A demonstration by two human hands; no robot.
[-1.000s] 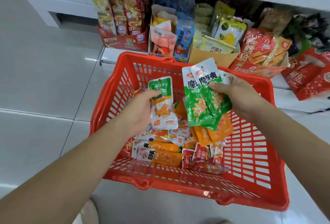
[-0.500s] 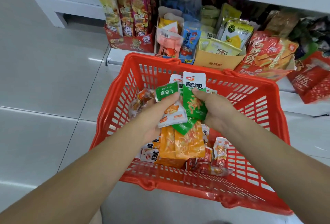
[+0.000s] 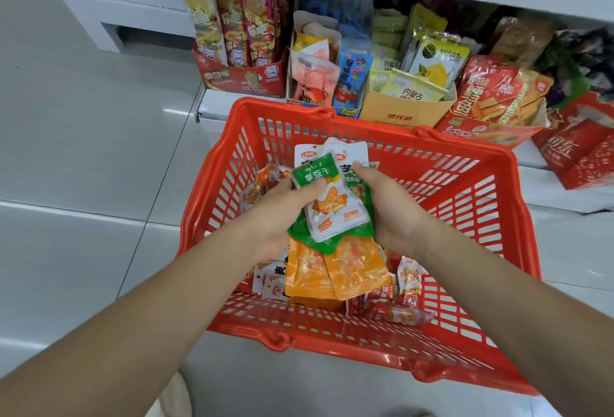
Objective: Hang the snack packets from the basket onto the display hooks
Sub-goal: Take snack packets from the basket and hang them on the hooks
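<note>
Fingers (image 3: pixel 309 189) of left hand (image 3: pixel 277 219) and right hand (image 3: pixel 393 212) around snack packets (image 3: pixel 335 214)

Shop, snack aisle. Far side: low white shelf (image 3: pixel 212 108) packed with open display cartons (image 3: pixel 406 111) of packaged snacks. Red plastic shopping basket (image 3: pixel 465 148) near. Glossy pale tiled floor (image 3: pixel 83 157) left.

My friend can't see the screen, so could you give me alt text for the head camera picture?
A person's left hand and right hand together grip a bunch of green, white and orange snack packets over a red plastic basket that holds more loose packets. Behind it, a low white shelf carries boxes of other snacks.
</note>
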